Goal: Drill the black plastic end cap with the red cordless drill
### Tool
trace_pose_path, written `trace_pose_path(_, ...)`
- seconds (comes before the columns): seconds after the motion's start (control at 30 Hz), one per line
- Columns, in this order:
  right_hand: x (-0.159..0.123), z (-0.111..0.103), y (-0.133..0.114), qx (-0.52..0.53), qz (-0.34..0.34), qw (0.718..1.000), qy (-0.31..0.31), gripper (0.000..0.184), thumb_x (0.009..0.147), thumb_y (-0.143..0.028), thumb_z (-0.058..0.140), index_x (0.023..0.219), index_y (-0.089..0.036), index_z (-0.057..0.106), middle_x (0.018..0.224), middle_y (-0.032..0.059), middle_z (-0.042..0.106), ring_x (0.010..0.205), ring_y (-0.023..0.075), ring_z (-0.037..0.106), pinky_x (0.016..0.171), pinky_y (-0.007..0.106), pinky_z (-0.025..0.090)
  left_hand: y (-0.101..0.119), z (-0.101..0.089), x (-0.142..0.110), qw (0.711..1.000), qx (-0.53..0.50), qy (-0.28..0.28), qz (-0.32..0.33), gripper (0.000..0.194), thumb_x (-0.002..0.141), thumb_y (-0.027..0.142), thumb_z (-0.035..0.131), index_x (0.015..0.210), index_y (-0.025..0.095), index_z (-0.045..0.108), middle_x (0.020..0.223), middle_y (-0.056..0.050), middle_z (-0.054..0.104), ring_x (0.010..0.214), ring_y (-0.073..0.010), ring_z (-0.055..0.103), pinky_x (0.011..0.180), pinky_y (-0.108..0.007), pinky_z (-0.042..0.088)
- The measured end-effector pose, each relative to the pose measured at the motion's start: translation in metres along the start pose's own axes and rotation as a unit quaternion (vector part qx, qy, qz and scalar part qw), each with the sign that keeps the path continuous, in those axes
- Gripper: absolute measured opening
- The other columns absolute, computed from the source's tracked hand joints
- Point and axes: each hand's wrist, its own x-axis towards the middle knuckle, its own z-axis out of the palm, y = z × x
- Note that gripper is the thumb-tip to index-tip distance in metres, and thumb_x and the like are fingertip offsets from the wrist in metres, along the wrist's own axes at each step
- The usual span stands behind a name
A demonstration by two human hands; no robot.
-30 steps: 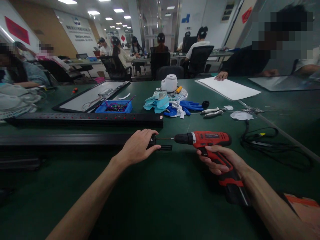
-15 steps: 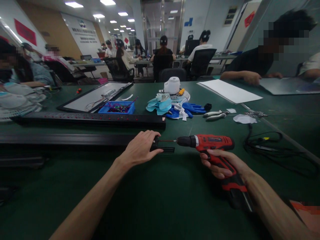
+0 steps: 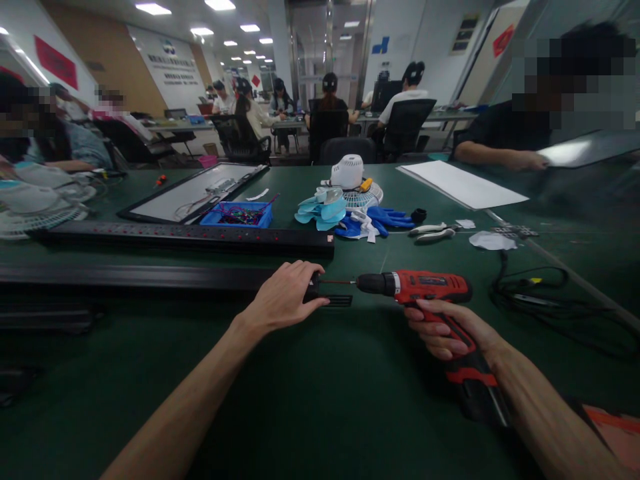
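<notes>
A red and black cordless drill [image 3: 433, 285] is gripped in my right hand [image 3: 445, 330], fingers wrapped round its handle. Its long thin bit [image 3: 337, 282] points left and meets the end of a long black bar [image 3: 150, 279]. Over that end lies my left hand [image 3: 283, 293], closed round the bar with the thumb on the near side. The exact spot where the bit touches is partly hidden by my fingers. A small slotted black piece [image 3: 340, 301] sits just below the bit.
Behind lies a second black bar [image 3: 200, 239] with red dots. Beyond it are a blue box [image 3: 237, 215] of wires, a white fan [image 3: 347, 173], blue gloves [image 3: 385, 219] and pliers [image 3: 435, 233]. Black cables [image 3: 540, 303] lie right. A co-worker [image 3: 520, 140] holds a panel at the far right.
Both hands, the drill and the bar keep the same arrangement, with only a slight shift of the view. At the far right the co-worker has lifted and tilted the panel.
</notes>
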Motion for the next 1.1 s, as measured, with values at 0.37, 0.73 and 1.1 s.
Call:
trace_pose_path(0.37, -0.0005, -0.0033, 0.0009, 0.010, -0.002, 1.000, -0.015, 0.025, 0.096, -0.035, 0.069, 0.084, -0.014, 0.062, 0.056, -0.0103, 0.041, 0.036, 0.0023, 0.018, 0.044, 0.017, 0.047, 0.0004, 0.0006, 0.0004, 1.000, 0.015, 0.004, 0.002, 0.054, 0.091, 0.052, 0.066, 0.131, 0.017, 0.053, 0.121, -0.010, 0.065, 0.109, -0.0261, 0.061, 0.097, -0.043, 0.048)
trace_pose_path(0.73, -0.0011, -0.0020, -0.0011, -0.002, -0.017, 1.000, 0.000, 0.027, 0.094, -0.032, 0.070, 0.110, -0.010, 0.071, 0.055, -0.0091, 0.045, 0.034, 0.0020, 0.023, 0.043, 0.017, 0.048, 0.0002, 0.0003, -0.0005, 1.000, 0.009, 0.001, -0.001, 0.054, 0.091, 0.052, 0.067, 0.131, 0.017, 0.053, 0.122, -0.009, 0.065, 0.109, -0.0254, 0.061, 0.097, -0.043, 0.048)
trace_pose_path(1.1, -0.0050, 0.0000, -0.0008, 0.007, -0.007, 0.999, 0.038, 0.048, 0.095, -0.033, 0.068, 0.138, -0.012, 0.062, 0.056, -0.0083, 0.048, 0.035, 0.0034, 0.034, 0.044, 0.017, 0.046, -0.0002, 0.0017, 0.0004, 1.000, 0.013, 0.004, -0.002, 0.054, 0.091, 0.053, 0.066, 0.131, 0.018, 0.054, 0.122, -0.009, 0.065, 0.109, -0.0260, 0.062, 0.097, -0.044, 0.049)
